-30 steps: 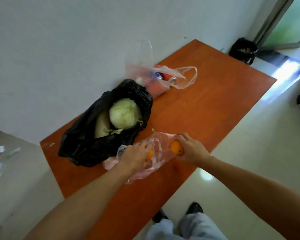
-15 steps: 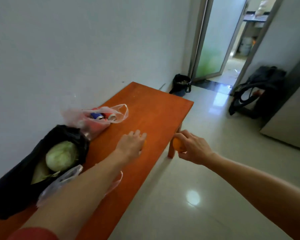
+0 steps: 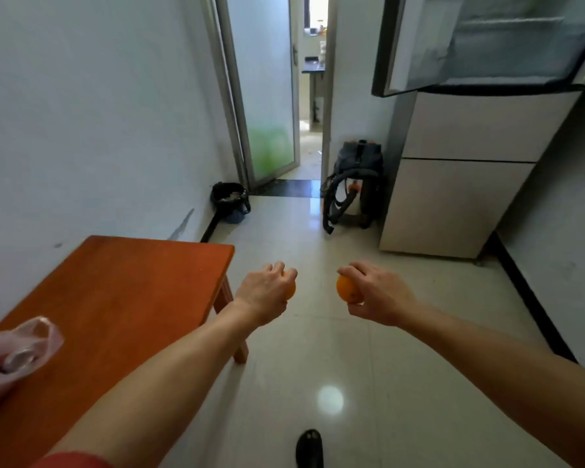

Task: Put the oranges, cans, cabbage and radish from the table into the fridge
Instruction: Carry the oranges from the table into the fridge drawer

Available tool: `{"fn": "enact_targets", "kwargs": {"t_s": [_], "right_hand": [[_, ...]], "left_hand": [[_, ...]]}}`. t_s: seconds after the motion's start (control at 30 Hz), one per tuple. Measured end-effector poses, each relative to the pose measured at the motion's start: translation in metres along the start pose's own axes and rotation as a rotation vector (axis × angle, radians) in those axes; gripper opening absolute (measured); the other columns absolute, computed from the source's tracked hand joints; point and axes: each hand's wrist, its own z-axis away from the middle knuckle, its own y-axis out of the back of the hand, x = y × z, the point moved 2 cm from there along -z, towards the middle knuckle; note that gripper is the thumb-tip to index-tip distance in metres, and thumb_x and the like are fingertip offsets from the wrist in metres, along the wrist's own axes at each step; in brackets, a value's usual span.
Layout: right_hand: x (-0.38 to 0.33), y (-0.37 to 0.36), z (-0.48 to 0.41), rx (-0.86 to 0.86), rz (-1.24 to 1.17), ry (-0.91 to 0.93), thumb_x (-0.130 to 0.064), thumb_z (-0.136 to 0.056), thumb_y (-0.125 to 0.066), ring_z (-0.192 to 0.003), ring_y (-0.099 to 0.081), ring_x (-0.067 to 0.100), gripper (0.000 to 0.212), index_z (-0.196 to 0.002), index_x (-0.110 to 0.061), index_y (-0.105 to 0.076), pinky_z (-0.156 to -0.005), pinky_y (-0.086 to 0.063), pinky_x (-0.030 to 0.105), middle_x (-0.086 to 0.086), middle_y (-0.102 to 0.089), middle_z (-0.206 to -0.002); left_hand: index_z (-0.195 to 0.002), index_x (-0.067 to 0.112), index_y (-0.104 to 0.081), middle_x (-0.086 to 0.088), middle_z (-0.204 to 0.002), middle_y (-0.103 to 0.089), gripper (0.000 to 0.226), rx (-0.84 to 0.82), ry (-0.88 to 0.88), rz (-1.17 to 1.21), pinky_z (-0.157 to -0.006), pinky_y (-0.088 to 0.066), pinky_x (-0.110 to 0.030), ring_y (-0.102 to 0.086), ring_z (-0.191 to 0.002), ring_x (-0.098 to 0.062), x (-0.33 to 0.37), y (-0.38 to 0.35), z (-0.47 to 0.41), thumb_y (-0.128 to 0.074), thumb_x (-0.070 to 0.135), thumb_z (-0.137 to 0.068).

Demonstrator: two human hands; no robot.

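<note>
Two oranges, head view. First orange (image 3: 289, 289): gripped in the left hand (image 3: 267, 292), fingers curled round it, mostly hidden, held over the floor just past the corner of the orange-brown surface (image 3: 115, 282). Second orange (image 3: 347, 289): gripped in the right hand (image 3: 380, 295), over the floor, near the first but apart. Fridge (image 3: 453, 204): ahead on the right, upper door (image 3: 487, 42) swung open. Clear plastic bag (image 3: 21, 349): on the surface, lower left. Backpack (image 3: 352, 187): on the floor beside the fridge.
</note>
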Motion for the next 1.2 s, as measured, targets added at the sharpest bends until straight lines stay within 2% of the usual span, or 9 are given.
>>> {"fn": "enact_targets", "kwargs": {"t_s": [0.13, 0.27, 0.43, 0.6, 0.8, 0.9, 0.97, 1.07, 1.2], "right_hand": [[0.094, 0.011, -0.027, 0.022, 0.080, -0.088, -0.040, -0.071, -0.072, -0.102, -0.059, 0.027, 0.070, -0.133, -0.024, -0.046, -0.069, -0.053, 0.035, 0.004, -0.051, -0.127], [0.187, 0.034, -0.047, 0.053, 0.092, -0.229, -0.042, -0.071, -0.073, -0.101, -0.058, 0.026, 0.072, -0.134, -0.026, -0.042, -0.072, -0.053, 0.034, 0.004, -0.050, -0.127], [0.296, 0.062, -0.050, 0.144, 0.068, -0.411, -0.042, -0.065, -0.072, -0.092, -0.061, 0.026, 0.069, -0.126, -0.027, -0.044, -0.060, -0.054, 0.035, 0.003, -0.053, -0.118], [0.399, 0.075, -0.050, 0.148, 0.107, -0.530, -0.041, -0.062, -0.077, -0.082, -0.063, 0.025, 0.068, -0.122, -0.024, -0.050, -0.053, -0.044, 0.027, 0.004, -0.057, -0.113], [0.556, 0.091, -0.078, 0.192, 0.118, -0.591, -0.045, -0.067, -0.075, -0.090, -0.062, 0.024, 0.068, -0.127, -0.025, -0.049, -0.060, -0.042, 0.025, 0.002, -0.055, -0.119], [0.627, 0.114, -0.099, 0.178, 0.159, -0.559, -0.045, -0.068, -0.074, -0.092, -0.062, 0.024, 0.068, -0.128, -0.025, -0.050, -0.060, -0.041, 0.026, 0.002, -0.055, -0.119], [0.670, 0.137, -0.118, 0.214, 0.183, -0.545, -0.046, -0.070, -0.072, -0.094, -0.061, 0.024, 0.067, -0.129, -0.025, -0.048, -0.061, -0.039, 0.026, 0.001, -0.053, -0.120], [0.728, 0.164, -0.152, 0.242, 0.175, -0.536, -0.049, -0.073, -0.069, -0.099, -0.058, 0.021, 0.067, -0.131, -0.028, -0.044, -0.067, -0.045, 0.028, 0.000, -0.050, -0.122], [0.795, 0.197, -0.206, 0.318, 0.191, -0.483, -0.047, -0.072, -0.072, -0.095, -0.060, 0.023, 0.069, -0.132, -0.027, -0.045, -0.067, -0.039, 0.026, 0.001, -0.052, -0.122]], "left_hand": [[-0.123, 0.016, -0.045, -0.008, -0.115, -0.052, 0.041, 0.057, -0.128, -0.028, -0.066, -0.045, -0.035, -0.054, -0.099, -0.027, 0.027, 0.007, -0.115, -0.059, 0.022, -0.085], [-0.122, 0.017, -0.045, -0.008, -0.116, -0.053, 0.041, 0.100, -0.266, -0.020, -0.071, -0.051, -0.037, -0.054, -0.099, -0.028, 0.053, 0.033, -0.230, -0.060, 0.023, -0.084], [-0.127, 0.016, -0.042, -0.009, -0.121, -0.049, 0.043, 0.186, -0.423, -0.017, -0.078, -0.051, -0.039, -0.051, -0.105, -0.028, 0.103, 0.075, -0.355, -0.057, 0.027, -0.089], [-0.133, 0.017, -0.037, -0.009, -0.125, -0.046, 0.051, 0.200, -0.538, -0.052, -0.077, -0.046, -0.035, -0.048, -0.110, -0.028, 0.162, 0.088, -0.464, -0.057, 0.031, -0.089], [-0.133, 0.018, -0.037, -0.009, -0.127, -0.046, 0.053, 0.208, -0.545, -0.044, -0.082, -0.048, -0.039, -0.048, -0.112, -0.030, 0.237, 0.113, -0.610, -0.059, 0.030, -0.086], [-0.133, 0.019, -0.037, -0.007, -0.129, -0.044, 0.053, 0.233, -0.536, -0.029, -0.082, -0.046, -0.038, -0.046, -0.115, -0.028, 0.265, 0.136, -0.673, -0.058, 0.031, -0.086], [-0.133, 0.019, -0.036, -0.007, -0.129, -0.044, 0.053, 0.280, -0.519, -0.004, -0.081, -0.046, -0.038, -0.046, -0.114, -0.028, 0.278, 0.158, -0.711, -0.058, 0.032, -0.087], [-0.132, 0.021, -0.035, -0.006, -0.126, -0.044, 0.054, 0.327, -0.496, 0.027, -0.078, -0.046, -0.038, -0.047, -0.111, -0.027, 0.287, 0.186, -0.766, -0.061, 0.034, -0.086], [-0.134, 0.021, -0.036, -0.006, -0.127, -0.045, 0.056, 0.421, -0.446, 0.035, -0.076, -0.045, -0.037, -0.047, -0.112, -0.027, 0.287, 0.227, -0.844, -0.061, 0.035, -0.086]]}}
